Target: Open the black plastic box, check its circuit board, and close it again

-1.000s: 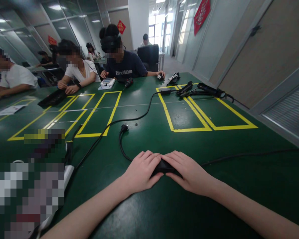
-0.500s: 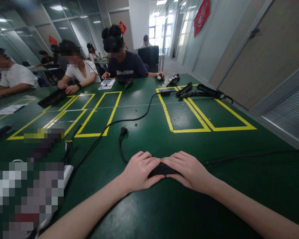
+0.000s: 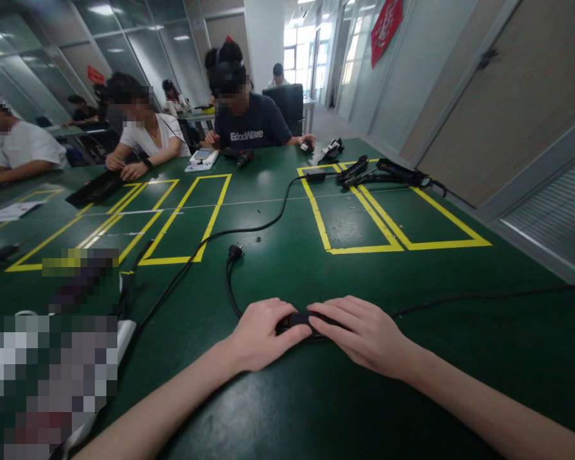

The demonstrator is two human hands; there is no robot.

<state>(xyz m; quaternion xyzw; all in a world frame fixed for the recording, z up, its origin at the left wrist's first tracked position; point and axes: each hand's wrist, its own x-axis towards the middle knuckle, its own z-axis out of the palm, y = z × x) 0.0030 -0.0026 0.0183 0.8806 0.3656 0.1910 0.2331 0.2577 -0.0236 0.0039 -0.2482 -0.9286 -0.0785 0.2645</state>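
A dark, elongated bundle, apparently a folded black power cord [image 3: 301,319], lies on the green table in front of me. My left hand [image 3: 266,332] is closed around its left end, thumb along the near side. Over the right end is my right hand [image 3: 359,329], fingers together across the top and thumb lying along it. Most of the bundle is hidden under my palms. From beneath the left hand a short cable runs up to a two-pin plug [image 3: 235,253]. Past the right hand, a thin black cable [image 3: 483,296] stretches toward the table's right edge.
Another black cable [image 3: 249,229] snakes across the table to a small black box [image 3: 315,174]. Black folded parts [image 3: 393,172] lie at the far right. Yellow tape [image 3: 364,250] marks rectangles. Co-workers sit opposite, near a drill [image 3: 243,158]. Blurred-out items lie at left.
My hands have spread slightly apart along the bundle, showing more of its top. My right thumb has come up from the near edge onto it. The view has shifted slightly.
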